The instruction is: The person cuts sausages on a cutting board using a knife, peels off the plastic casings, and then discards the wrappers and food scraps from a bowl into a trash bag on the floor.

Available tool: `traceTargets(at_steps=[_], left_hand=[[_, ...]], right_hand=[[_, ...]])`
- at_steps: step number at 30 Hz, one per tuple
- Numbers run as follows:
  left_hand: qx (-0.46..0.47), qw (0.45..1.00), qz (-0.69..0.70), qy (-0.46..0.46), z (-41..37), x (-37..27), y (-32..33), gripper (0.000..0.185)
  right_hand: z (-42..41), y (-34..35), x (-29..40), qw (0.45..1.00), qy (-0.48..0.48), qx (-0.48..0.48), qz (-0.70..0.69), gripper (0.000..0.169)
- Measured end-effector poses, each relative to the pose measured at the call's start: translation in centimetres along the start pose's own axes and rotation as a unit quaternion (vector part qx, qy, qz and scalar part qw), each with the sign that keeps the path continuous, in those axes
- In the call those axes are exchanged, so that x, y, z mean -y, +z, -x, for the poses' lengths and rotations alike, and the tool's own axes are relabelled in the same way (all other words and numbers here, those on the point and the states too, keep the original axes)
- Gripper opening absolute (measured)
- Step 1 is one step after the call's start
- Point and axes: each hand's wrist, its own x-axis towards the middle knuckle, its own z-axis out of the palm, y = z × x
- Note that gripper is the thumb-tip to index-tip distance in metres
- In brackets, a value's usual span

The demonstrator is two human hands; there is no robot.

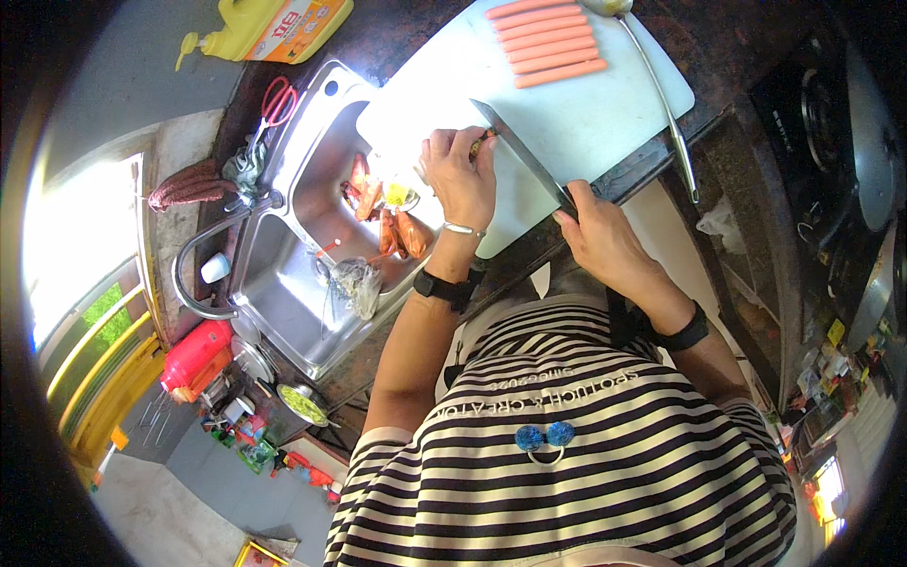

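My right hand (602, 230) grips the black handle of a kitchen knife (521, 152). Its blade slants up and left over a white cutting board (453, 64). Beside the blade's tip, my left hand (459, 170) pinches a small dark-and-yellow item (483, 142) against the board; fingers hide most of it, so I cannot tell what it is. Farther up the board, several pink sausages (549, 46) lie side by side in a row. A long-handled metal ladle (655, 85) rests along the board's right side, its handle reaching past the edge. Glare washes out the board's left part.
To the left is a stainless steel double sink (273, 269) with a curved faucet (186, 266). Orange wrappers (390, 230) and a clear plastic bag (358, 283) lie in it. Red-handled scissors (276, 103) and a yellow detergent jug (283, 28) stand beyond. A black stove (786, 135) is at right.
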Motion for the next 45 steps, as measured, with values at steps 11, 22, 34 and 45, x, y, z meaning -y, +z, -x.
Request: traceTargets(at_steps=[11,22,34,45], left_hand=[[0.007,1.000,0.028,0.007,-0.2,0.0,1.0,0.010],[0.022,0.999,0.031,0.013,-0.2,0.2,1.1,0.010],[0.108,0.966,0.191,-0.136,2.1,0.4,-2.7,0.021],[0.179,0.801,0.477,-0.315,7.1,-0.5,-8.9,0.021]], right_hand=[[-0.8,-0.7,1.0,0.998,-0.008,0.026,0.064,0.024],[-7.4,1.1,0.5,0.995,-0.085,-0.038,-0.024,0.027],[-6.1,-1.0,-0.5,0.964,-0.157,-0.101,0.189,0.032],[-4.4,1.9,6.1,0.968,-0.247,0.042,-0.017,0.015]])
